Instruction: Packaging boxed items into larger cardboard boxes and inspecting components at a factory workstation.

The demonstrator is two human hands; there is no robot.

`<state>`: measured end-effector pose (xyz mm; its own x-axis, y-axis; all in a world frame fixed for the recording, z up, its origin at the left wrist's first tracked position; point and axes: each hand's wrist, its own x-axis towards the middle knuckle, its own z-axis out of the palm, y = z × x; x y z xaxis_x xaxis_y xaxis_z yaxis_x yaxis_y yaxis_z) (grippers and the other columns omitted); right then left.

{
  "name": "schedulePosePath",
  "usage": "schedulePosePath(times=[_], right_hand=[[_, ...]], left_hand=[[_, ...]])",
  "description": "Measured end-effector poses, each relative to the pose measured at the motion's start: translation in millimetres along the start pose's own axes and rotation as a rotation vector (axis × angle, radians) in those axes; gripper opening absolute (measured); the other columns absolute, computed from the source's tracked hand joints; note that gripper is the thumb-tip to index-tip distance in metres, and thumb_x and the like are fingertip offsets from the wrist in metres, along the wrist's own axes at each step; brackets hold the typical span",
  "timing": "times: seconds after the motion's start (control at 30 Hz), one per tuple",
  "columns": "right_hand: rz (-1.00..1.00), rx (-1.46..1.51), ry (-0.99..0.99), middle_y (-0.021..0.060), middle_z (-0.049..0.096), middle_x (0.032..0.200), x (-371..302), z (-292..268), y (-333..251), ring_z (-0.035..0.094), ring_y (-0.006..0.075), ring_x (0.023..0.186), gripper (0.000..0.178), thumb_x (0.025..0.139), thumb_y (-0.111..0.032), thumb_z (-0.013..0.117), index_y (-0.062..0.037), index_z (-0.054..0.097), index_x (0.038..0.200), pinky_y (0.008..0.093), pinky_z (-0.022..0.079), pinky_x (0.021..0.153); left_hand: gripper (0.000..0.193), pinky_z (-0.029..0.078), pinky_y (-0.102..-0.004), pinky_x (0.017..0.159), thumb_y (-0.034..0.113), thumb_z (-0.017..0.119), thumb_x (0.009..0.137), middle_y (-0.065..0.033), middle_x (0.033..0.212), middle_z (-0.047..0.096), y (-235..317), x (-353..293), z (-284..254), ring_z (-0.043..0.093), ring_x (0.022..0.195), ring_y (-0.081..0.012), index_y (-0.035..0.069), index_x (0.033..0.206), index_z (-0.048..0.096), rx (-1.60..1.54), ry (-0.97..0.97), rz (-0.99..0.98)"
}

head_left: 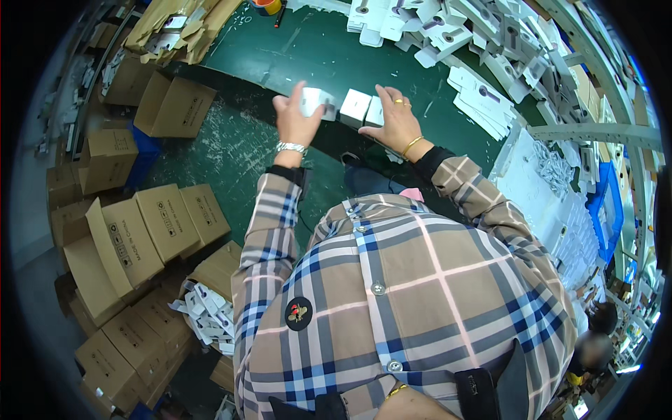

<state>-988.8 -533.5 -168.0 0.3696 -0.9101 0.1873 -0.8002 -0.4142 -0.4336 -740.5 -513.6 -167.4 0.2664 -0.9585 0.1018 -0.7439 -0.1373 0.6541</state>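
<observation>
At the near edge of the green worktable (280, 52), my left hand (297, 124) grips a small white box (311, 100) between thumb and fingers; the box's right side is smeared by motion. Just right of it, another small white box (355, 105) stands on the table, between my two hands. My right hand (399, 127) is closed round a third white box (376, 110), with the thumb at its near side and the fingers at its far side. Part of that box is hidden behind the hand.
Flat white printed box blanks (479, 101) and a heap of white boxes (448, 28) cover the far right. A black marker (281, 14) lies near an orange tape roll (267, 5). Brown cartons (168, 220) stand at left. A metal rail (595, 134) and a blue crate (607, 210) are at right.
</observation>
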Motion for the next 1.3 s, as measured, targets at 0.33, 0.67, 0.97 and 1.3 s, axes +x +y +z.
schedulePosePath(times=[0.33, 0.67, 0.97, 1.3], right_hand=[[-0.093, 0.106, -0.204, 0.0216, 0.062, 0.127, 32, 26, 5, 0.057, 0.0405, 0.12, 0.077, 0.072, -0.02, 0.084, -0.0031, 0.051, 0.139, 0.0475, 0.047, 0.102], [-0.426, 0.096, -0.503, 0.0204, 0.062, 0.124, 86, 18, -69, 0.057, 0.0439, 0.112, 0.079, 0.068, -0.018, 0.085, -0.0004, 0.052, 0.137, 0.0487, 0.047, 0.099], [-0.85, 0.277, -0.626, 0.0198, 0.064, 0.12, 169, 89, -298, 0.058, 0.041, 0.11, 0.077, 0.067, -0.02, 0.089, -0.0021, 0.055, 0.134, 0.0453, 0.049, 0.096], [-1.427, 0.425, -0.716, 0.0194, 0.064, 0.119, 211, 139, -625, 0.061, 0.0399, 0.106, 0.079, 0.065, -0.021, 0.09, -0.0016, 0.056, 0.133, 0.0447, 0.053, 0.093]], left_hand=[[0.061, 0.051, -0.0468, 0.097, 0.029, 0.084, 0.072, -0.0168, 0.116, 0.065, -14, 60, 24, 0.061, 0.114, -0.0376, 0.01, 0.125, 0.062, -0.095, -0.492, 0.517], [0.058, 0.055, -0.0479, 0.074, 0.031, 0.083, 0.063, -0.0104, 0.104, 0.06, -67, 19, -52, 0.067, 0.087, -0.0361, 0.013, 0.113, 0.061, 0.007, -0.322, 0.376], [0.064, 0.055, -0.0437, 0.084, 0.026, 0.081, 0.068, -0.0107, 0.115, 0.062, -163, -59, -258, 0.066, 0.1, -0.0328, 0.01, 0.126, 0.059, 0.111, 0.046, -0.002], [0.073, 0.055, -0.04, 0.092, 0.024, 0.089, 0.067, -0.0133, 0.128, 0.063, -255, -183, -491, 0.066, 0.11, -0.0316, 0.007, 0.131, 0.06, 0.182, 0.589, -0.332]])
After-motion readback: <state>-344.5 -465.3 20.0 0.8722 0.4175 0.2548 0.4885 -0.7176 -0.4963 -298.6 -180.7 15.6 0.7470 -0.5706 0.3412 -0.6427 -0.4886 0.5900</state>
